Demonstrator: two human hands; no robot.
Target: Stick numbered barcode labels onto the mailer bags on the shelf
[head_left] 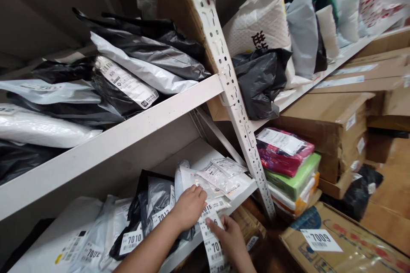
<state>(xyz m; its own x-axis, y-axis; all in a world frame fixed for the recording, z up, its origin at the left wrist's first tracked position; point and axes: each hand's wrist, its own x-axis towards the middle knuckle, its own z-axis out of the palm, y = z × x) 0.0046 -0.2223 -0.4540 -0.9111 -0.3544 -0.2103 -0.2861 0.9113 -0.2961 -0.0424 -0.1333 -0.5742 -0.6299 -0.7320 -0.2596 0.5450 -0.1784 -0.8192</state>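
Observation:
My right hand [231,239] pinches a strip of white number labels [211,239] between thumb and fingers; the strip hangs below the shelf edge, with 7015 near its top. Just left of it, my left hand [191,204] rests with curled fingers by the top of the strip, against a white plastic parcel [183,179]. Whatever is under those fingertips is hidden. Small clear-wrapped packets [221,175] lie beyond both hands on the lower shelf. Beneath my left forearm sit a grey parcel [160,194] labelled 7012 and a black parcel [136,209] with a 7010 label.
Above my hands runs the upper shelf's white edge [128,132], loaded with black and white parcels. A perforated metal post [237,89] stands right of them. Beyond it are stacked cardboard boxes [320,132], a pile of wrapped packages [293,175] and a carton [358,239] labelled 7009.

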